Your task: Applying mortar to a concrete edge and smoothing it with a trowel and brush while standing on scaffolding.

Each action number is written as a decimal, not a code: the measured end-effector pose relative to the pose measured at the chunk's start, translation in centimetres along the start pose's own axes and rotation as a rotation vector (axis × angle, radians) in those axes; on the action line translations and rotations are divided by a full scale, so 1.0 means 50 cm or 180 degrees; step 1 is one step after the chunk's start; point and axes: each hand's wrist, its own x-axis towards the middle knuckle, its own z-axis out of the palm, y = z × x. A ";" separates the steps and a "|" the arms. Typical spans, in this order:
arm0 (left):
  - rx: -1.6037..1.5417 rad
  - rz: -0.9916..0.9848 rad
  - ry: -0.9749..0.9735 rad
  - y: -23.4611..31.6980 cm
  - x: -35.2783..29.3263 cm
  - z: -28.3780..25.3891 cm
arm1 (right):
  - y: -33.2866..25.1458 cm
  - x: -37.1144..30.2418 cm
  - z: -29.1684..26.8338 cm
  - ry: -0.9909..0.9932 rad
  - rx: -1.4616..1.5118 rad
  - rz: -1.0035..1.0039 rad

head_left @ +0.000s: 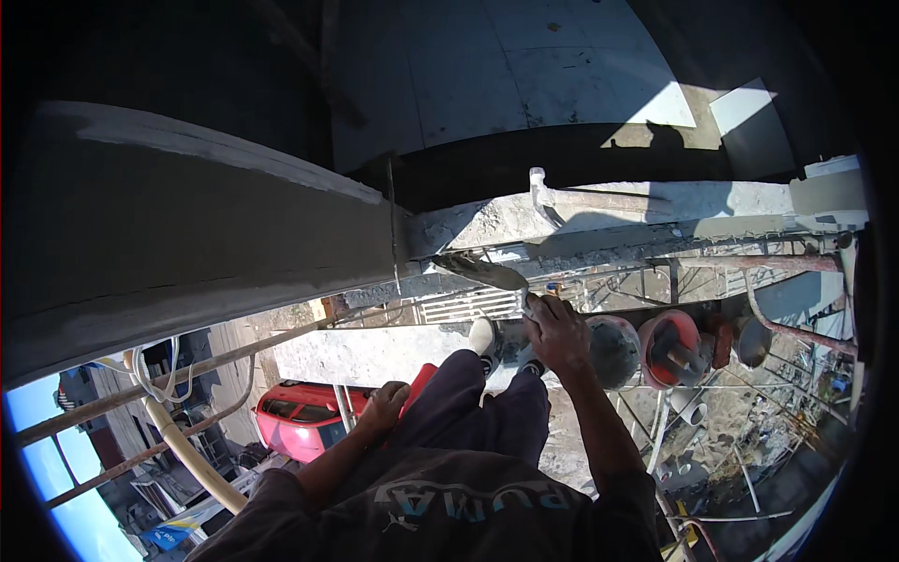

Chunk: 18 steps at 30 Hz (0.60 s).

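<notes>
My right hand (559, 334) is closed round the handle of a trowel (501, 275), whose blade carries grey mortar. The blade lies over the near edge of a masonry ledge (487, 225), close to the corner of a grey plastered wall (215, 215). My left hand (382, 406) rests by my left thigh with its fingers curled. Beside it is a red object (419, 386); I cannot tell whether the hand touches it. A hammer (609, 199) lies on the ledge, ahead and right of the trowel.
I stand on a pale plank (346, 352) on scaffolding, high above the ground. Right of my feet stand a dark bucket (613, 354), a red bucket (658, 367) with a tool in it, and another bucket (752, 342). Scaffold poles (178, 403) cross at left; a red car (290, 436) is below.
</notes>
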 end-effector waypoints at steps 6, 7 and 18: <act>0.0100 -0.0152 0.0021 -0.046 0.003 -0.011 | -0.038 -0.039 -0.089 -0.0502 0.0802 0.0636; 0.0091 -0.0210 -0.0023 -0.043 0.001 -0.011 | -0.042 -0.054 -0.096 -0.0509 0.0777 0.0643; -0.0029 -0.0092 -0.0055 -0.027 0.016 -0.023 | -0.130 0.011 -0.052 -0.2099 0.2961 0.2361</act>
